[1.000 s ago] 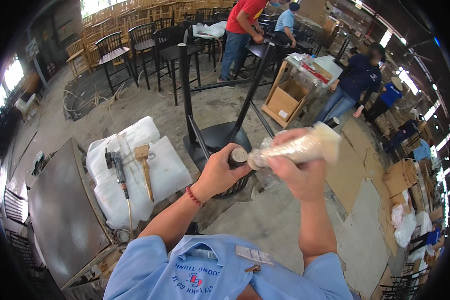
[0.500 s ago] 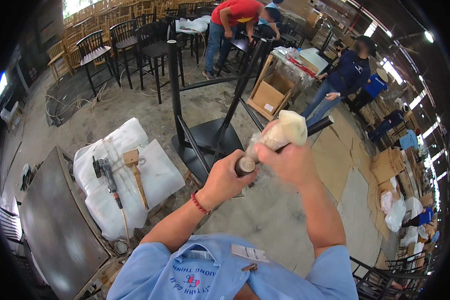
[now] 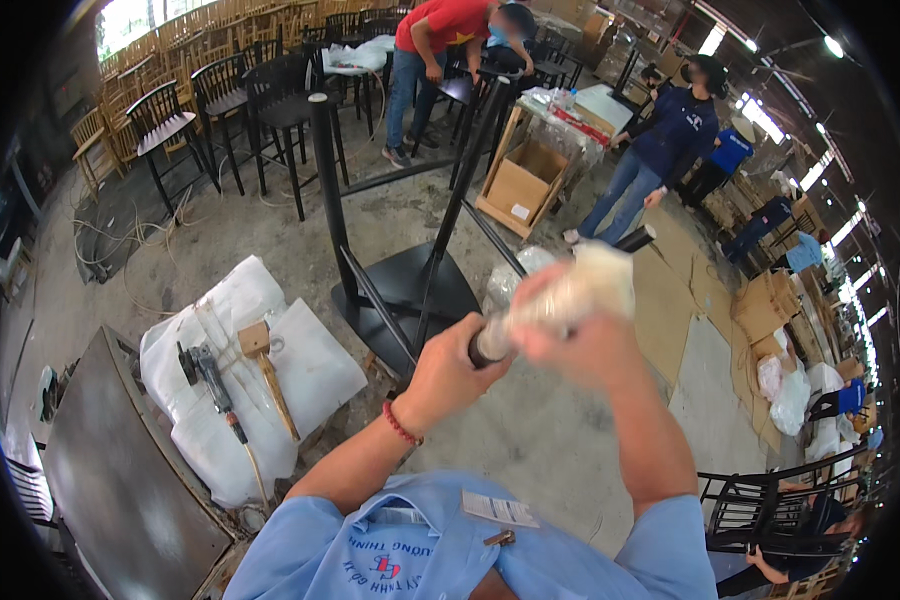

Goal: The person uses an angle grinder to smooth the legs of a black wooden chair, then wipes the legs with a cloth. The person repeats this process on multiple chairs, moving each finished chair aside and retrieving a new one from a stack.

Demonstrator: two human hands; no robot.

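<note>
An upturned black wooden chair (image 3: 422, 290) stands in front of me with its legs pointing up. My left hand (image 3: 442, 372) is closed round the end of its nearest leg (image 3: 480, 346). My right hand (image 3: 592, 352), blurred by motion, grips a pale cream, roughly cylindrical thing (image 3: 580, 290) that looks wrapped in clear plastic. Its narrow end lies over the tip of the leg held by my left hand; whether they touch I cannot tell. Another leg end (image 3: 638, 238) shows just beyond the pale thing.
To my left, a wooden mallet (image 3: 266, 370) and a corded power tool (image 3: 210, 385) lie on white foam sheeting (image 3: 315, 350), beside a dark curved panel (image 3: 120, 470). Black chairs (image 3: 280, 110), a cardboard box (image 3: 523, 185) and co-workers (image 3: 660, 140) stand farther off.
My right hand has brought the narrow end of the pale thing down over the leg tip, which showed uncovered before. My left hand keeps its hold. The surroundings have shifted slightly left.
</note>
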